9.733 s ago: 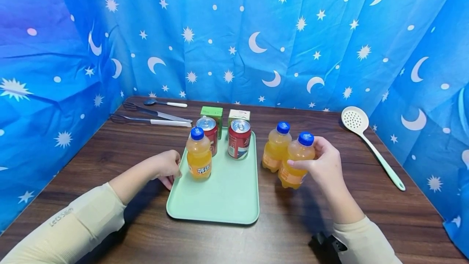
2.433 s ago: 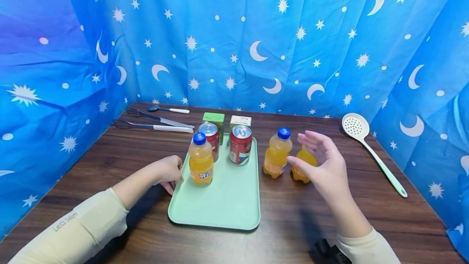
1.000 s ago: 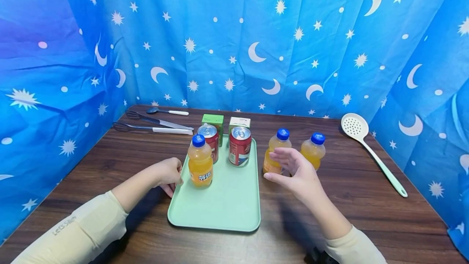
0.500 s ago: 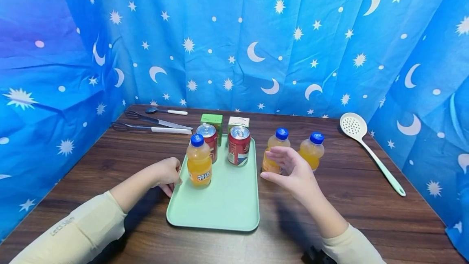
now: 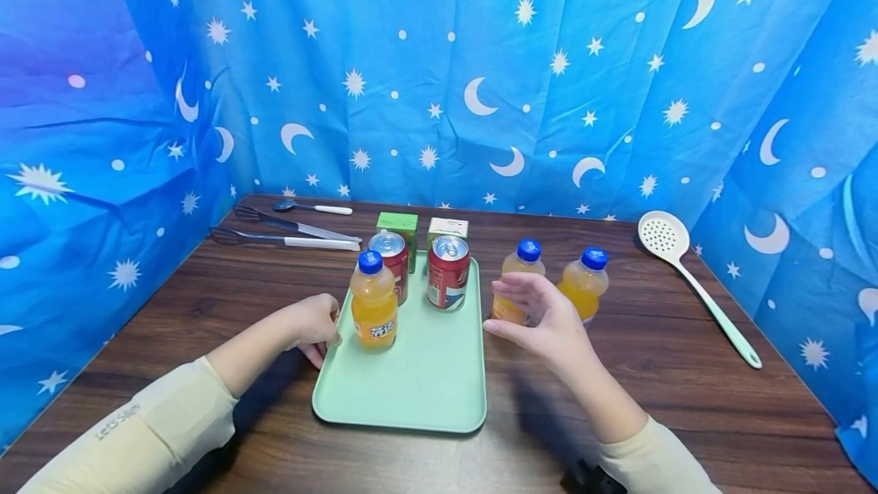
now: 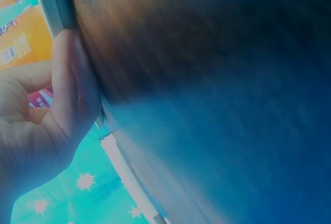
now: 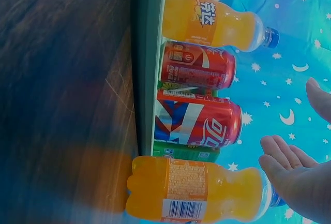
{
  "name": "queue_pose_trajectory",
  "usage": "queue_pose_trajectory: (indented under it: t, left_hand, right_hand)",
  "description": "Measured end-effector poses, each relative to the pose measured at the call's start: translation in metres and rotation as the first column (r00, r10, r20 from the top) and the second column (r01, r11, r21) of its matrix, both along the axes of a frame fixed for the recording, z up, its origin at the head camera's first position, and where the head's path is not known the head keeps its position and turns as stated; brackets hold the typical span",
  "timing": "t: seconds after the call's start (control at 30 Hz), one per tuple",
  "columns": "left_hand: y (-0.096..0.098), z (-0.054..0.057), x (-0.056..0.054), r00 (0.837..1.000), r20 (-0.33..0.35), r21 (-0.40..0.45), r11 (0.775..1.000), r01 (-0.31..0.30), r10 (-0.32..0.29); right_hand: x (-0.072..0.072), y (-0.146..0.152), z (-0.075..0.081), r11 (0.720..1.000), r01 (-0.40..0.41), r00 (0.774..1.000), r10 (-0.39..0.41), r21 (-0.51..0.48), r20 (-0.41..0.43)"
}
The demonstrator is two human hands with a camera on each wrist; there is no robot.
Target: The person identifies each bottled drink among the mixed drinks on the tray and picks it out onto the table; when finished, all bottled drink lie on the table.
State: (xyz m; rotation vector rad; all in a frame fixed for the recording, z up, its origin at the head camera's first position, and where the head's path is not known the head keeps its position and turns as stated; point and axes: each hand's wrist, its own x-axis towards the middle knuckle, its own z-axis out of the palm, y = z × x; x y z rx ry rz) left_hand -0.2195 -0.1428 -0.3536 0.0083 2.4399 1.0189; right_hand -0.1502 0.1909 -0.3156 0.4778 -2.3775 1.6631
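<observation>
My left hand [image 5: 315, 326] pinches the left rim of a pale green tray [image 5: 432, 387]; the left wrist view has the fingers against that rim. On the tray stand an orange soda bottle [image 5: 375, 309], two red cola cans, one at the back left [image 5: 400, 269] and one at the back right [image 5: 448, 273], and green-sided cartons [image 5: 398, 223] behind them. Right of the tray, my right hand [image 5: 549, 319] is held with thumb and fingers spread before a second orange soda bottle [image 5: 523, 261], partly hiding it. A third bottle [image 5: 583, 290] stands just beyond that hand.
A white slotted skimmer [image 5: 665, 238] with a pale green handle lies at the right. White-handled utensils [image 5: 302, 235] and a small spoon [image 5: 312, 208] lie at the back left. A blue star-patterned curtain [image 5: 439, 97] surrounds the table [image 5: 652, 387].
Earlier my right hand held a bottle beside another one; it set that bottle farther right, let go and moved left to the nearer bottle. My left hand has stayed at the tray.
</observation>
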Motion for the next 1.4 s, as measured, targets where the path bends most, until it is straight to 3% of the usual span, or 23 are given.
queue_pose_trajectory:
  t: [1.4]
  left_hand:
    - [0.0, 0.0, -0.001, 1.0, 0.008, -0.003, 1.0, -0.001, 0.001]
  right_hand:
    - [-0.007, -0.027, 0.006, 0.996, -0.089, 0.996, 0.088, -0.031, -0.027]
